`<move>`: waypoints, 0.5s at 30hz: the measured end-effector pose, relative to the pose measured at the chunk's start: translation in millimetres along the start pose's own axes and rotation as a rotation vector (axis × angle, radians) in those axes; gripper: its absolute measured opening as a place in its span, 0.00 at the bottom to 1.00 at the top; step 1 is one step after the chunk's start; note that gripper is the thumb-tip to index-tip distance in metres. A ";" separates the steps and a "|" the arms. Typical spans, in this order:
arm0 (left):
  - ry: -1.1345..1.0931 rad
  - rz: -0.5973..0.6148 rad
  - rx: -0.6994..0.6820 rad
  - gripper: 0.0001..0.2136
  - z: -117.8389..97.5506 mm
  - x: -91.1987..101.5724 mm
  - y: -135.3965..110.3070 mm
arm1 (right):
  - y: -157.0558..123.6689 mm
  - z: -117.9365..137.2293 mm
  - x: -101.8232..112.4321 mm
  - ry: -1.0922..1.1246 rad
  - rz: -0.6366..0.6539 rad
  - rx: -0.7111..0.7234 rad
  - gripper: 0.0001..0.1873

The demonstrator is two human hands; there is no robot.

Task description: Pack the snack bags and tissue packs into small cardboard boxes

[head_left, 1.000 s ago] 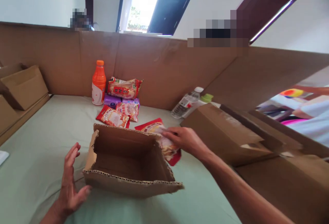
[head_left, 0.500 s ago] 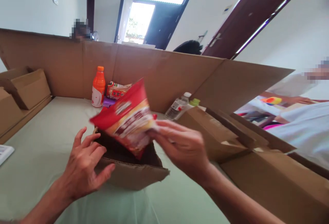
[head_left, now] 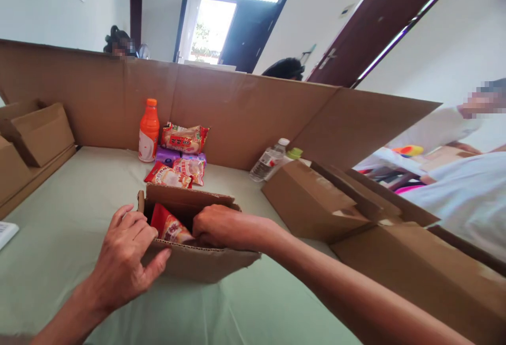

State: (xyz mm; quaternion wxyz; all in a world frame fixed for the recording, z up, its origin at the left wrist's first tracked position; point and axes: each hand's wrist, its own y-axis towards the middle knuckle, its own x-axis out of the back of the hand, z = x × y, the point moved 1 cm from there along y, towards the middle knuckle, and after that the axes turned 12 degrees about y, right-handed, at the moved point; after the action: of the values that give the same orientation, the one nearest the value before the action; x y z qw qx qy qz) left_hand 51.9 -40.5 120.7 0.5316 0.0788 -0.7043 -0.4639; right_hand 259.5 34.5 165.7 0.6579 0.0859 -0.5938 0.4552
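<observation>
A small open cardboard box stands on the green table top in front of me. My right hand reaches down into it, fingers curled on a red snack bag that lies tilted inside. My left hand rests against the box's left near corner, fingers bent over the rim and thumb on the outer wall.
Behind the box lie several snack packets and an orange bottle against a tall cardboard wall. A clear water bottle leans by larger cardboard boxes at right. More boxes stand at left. Other people sit beyond the wall.
The red snack bag was lifted from the table by my right hand, carried over the box and lowered inside. My left hand moved from beside the box onto its corner.
</observation>
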 end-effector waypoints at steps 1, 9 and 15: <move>-0.010 0.000 -0.010 0.03 0.8 0.2 -1.1 | 3.7 0.1 -0.1 0.030 0.055 0.032 0.13; -0.084 -0.079 0.131 0.18 18.6 -3.4 -32.7 | -83.4 -35.5 -14.8 0.317 -0.879 0.105 0.14; -0.216 -0.019 0.189 0.15 15.2 -23.2 -39.8 | -104.5 -35.6 -75.8 0.298 -0.938 0.078 0.26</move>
State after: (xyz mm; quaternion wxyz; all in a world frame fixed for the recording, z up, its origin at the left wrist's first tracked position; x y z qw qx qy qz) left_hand 34.0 -40.0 75.6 0.4382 0.0850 -0.7973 -0.4062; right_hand 366.8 -39.5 135.3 0.8659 0.3025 -0.3733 0.1394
